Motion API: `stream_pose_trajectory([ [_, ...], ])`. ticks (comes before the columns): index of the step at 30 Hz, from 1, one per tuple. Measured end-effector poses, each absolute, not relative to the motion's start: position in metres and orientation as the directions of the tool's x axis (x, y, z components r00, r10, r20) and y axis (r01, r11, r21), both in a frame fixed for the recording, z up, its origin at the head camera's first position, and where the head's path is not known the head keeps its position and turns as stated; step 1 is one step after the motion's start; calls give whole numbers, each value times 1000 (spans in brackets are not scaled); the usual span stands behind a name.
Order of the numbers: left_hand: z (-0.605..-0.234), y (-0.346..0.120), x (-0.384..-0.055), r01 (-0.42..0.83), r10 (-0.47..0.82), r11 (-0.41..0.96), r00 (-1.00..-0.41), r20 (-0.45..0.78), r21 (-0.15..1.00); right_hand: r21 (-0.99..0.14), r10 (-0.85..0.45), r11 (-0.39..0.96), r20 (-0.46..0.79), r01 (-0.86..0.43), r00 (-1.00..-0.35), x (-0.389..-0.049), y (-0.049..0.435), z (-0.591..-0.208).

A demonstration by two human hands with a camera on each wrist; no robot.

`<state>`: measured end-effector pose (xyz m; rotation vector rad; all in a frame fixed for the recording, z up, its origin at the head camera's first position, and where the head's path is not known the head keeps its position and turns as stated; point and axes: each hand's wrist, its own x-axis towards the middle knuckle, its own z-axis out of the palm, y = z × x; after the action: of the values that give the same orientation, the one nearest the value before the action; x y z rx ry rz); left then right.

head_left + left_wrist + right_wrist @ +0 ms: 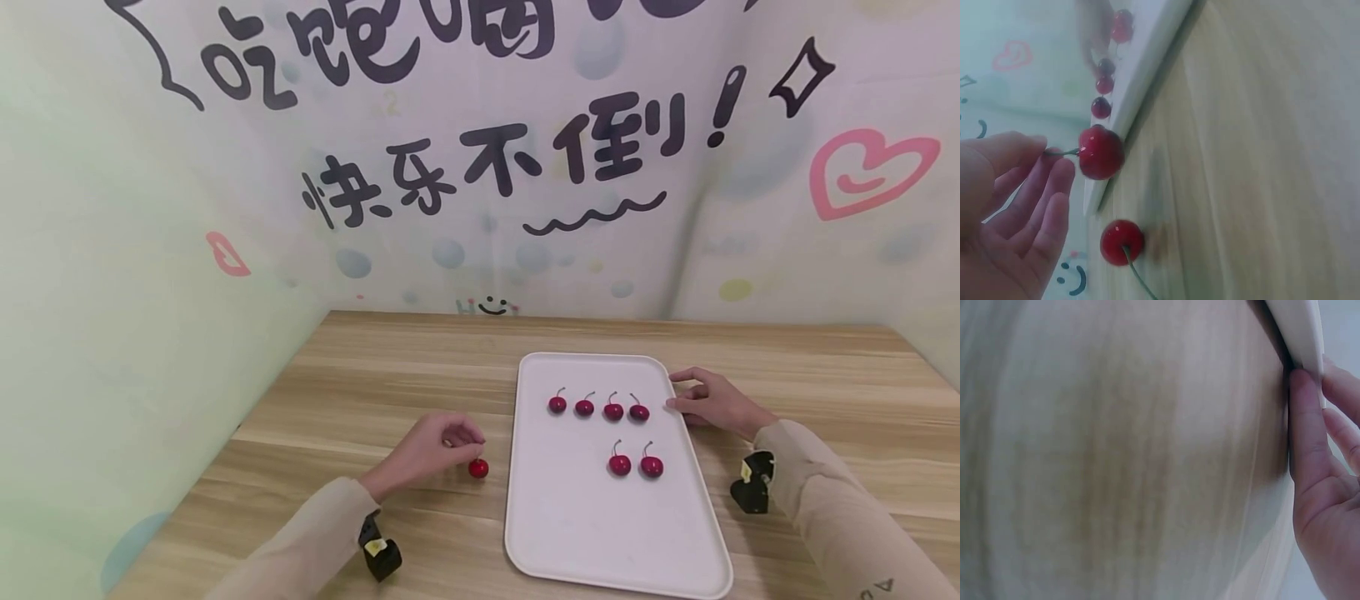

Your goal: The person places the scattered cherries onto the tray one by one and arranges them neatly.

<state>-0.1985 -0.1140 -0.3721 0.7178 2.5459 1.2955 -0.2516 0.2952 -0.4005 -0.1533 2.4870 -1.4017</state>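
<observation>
My left hand pinches the thin stem of a red cherry between thumb and fingertips. This cherry hangs just left of a white rectangular tray. A second red cherry rests on the tabletop near the left hand, its green stem toward the camera in the left wrist view. On the tray, several dark red cherries form a back row, with two more cherries in front at the right. My right hand holds the tray's right rim near the back corner, thumb against its outer side.
The tray lies on a wood-grain table. Behind it hangs a pale cloth backdrop printed with dark writing and pink hearts. A black wrist device is strapped under the left sleeve, another device under the right.
</observation>
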Motion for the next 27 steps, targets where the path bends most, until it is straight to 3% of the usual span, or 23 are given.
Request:
stream_pose_trajectory([
  [6,-369,-100,-204,268,489,473,-872,3,839,-852,-226,522,-190,46,-955,-252,297,-402],
  [16,-359,-64,-213,58,441,404,-887,-139,913,-850,-220,525,-188,47,-957,-251,297,-402],
  [27,-363,-17,-227,80,473,425,-869,-146,902,-853,-215,519,-189,51,-958,-251,297,-401],
])
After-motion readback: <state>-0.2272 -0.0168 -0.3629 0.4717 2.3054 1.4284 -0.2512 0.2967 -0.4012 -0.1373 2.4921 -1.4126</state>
